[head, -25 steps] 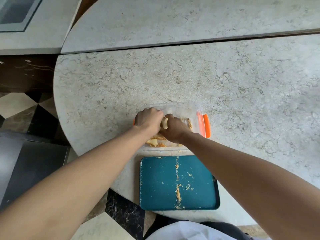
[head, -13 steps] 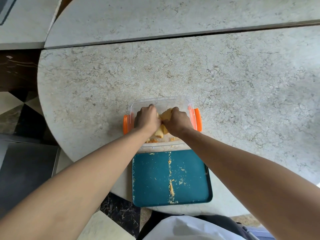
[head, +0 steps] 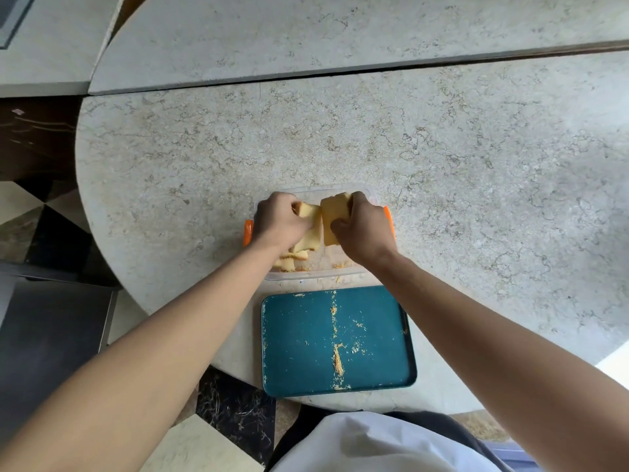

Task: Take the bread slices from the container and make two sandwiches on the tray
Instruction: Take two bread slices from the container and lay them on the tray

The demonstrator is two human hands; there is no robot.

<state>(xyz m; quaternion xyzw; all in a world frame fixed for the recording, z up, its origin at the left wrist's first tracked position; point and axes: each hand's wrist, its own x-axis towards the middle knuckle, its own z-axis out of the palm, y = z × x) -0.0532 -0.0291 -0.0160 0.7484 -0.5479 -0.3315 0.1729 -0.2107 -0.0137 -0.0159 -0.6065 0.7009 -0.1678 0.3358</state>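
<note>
A clear plastic container (head: 313,275) with orange side clips stands on the marble table, just beyond a teal tray (head: 306,352) scattered with yellow crumbs. Both hands are over the container. My left hand (head: 279,221) grips one yellow bread slice (head: 311,229), and my right hand (head: 362,229) grips another bread slice (head: 333,212). The two slices are lifted side by side above the container. More bread pieces (head: 292,260) lie in the container's near-left part, partly hidden by my left wrist.
The round marble table (head: 442,172) stretches wide to the right and beyond the container. Its rounded edge runs at the left, with dark and light floor tiles (head: 235,403) below. A raised stone ledge (head: 306,35) runs along the back.
Both hands have risen out of the container, each with a bread slice, and the slices have come apart. The view has shifted slightly.
</note>
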